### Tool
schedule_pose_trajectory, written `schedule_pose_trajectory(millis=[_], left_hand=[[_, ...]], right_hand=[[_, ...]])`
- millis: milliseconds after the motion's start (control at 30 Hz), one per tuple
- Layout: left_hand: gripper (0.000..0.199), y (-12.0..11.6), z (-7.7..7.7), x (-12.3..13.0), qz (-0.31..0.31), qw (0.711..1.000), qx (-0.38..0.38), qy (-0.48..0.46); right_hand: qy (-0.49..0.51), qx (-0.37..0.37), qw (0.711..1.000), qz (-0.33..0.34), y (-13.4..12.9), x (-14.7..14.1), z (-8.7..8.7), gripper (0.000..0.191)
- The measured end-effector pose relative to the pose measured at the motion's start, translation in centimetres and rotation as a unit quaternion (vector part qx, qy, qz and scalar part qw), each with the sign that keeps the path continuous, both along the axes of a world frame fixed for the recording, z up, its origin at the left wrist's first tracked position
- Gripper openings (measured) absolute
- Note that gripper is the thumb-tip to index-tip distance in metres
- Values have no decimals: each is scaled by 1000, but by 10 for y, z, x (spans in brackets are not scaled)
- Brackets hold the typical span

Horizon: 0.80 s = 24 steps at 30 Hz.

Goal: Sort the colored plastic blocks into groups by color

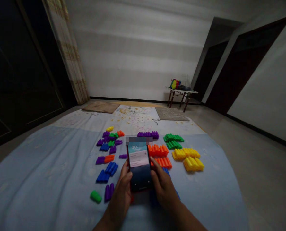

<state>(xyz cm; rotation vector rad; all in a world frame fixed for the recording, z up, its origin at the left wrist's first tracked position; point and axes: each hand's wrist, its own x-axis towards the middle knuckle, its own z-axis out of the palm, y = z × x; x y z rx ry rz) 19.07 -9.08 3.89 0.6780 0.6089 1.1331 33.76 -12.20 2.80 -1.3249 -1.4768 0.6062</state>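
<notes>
A smartphone (140, 173) with a lit screen is held upright between my two hands, above the blue cloth. My left hand (124, 186) grips its left edge, thumb at the side of the screen. On the right edge, my right hand (162, 184) closes round the phone in the same way. Behind it lie orange pieces (158, 150) in rows, partly covered by the phone and my right hand. Blue pieces (166, 171) show in part beside my right hand. Near my left hand are purple pieces (109, 192) and a single green piece (96, 196).
Yellow pieces (186, 154), green pieces (173, 138) and a purple row (148, 134) lie to the right and behind. Mixed loose pieces (106, 139) are scattered at left. Two mats (101, 107) lie at the far edge. A small table (181, 90) stands near the wall.
</notes>
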Motion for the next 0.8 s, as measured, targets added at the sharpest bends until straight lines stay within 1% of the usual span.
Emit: schedule_pose_trajectory(millis=[200,300,367,433,500,567,600,633,700,733,800], left_hand=[[64,-5,11,0,-9,1000,6,-12],[64,-8,13,1,-26,1000,11,-8],[65,-7,9,1,-30,1000,8,-2],[68,-5,1,0,-32,999,-2,5],[73,-1,-9,-1,-42,999,-12,12],[77,1,-15,-1,-51,998,-14,18],[77,0,-16,-1,-53,998,-10,22],[75,-1,-15,-1,-55,998,-3,26],[69,-6,-10,-1,-59,998,18,32],[66,-9,-6,0,-62,997,28,35],[62,-14,0,1,-69,996,44,35]], right_hand=[[55,-30,997,35,-3,2,4,49],[68,-31,996,50,-2,3,2,52],[63,-33,996,48,-1,4,0,55],[58,-35,996,50,0,5,-2,59],[53,-33,996,59,0,4,0,63],[49,-29,996,64,0,3,5,60],[43,-30,997,58,-1,3,9,54],[34,-30,998,42,-1,3,13,43],[8,-33,999,-4,-2,4,21,17],[-5,-32,999,-28,-3,5,24,15],[-20,-22,998,-62,-4,8,26,30]])
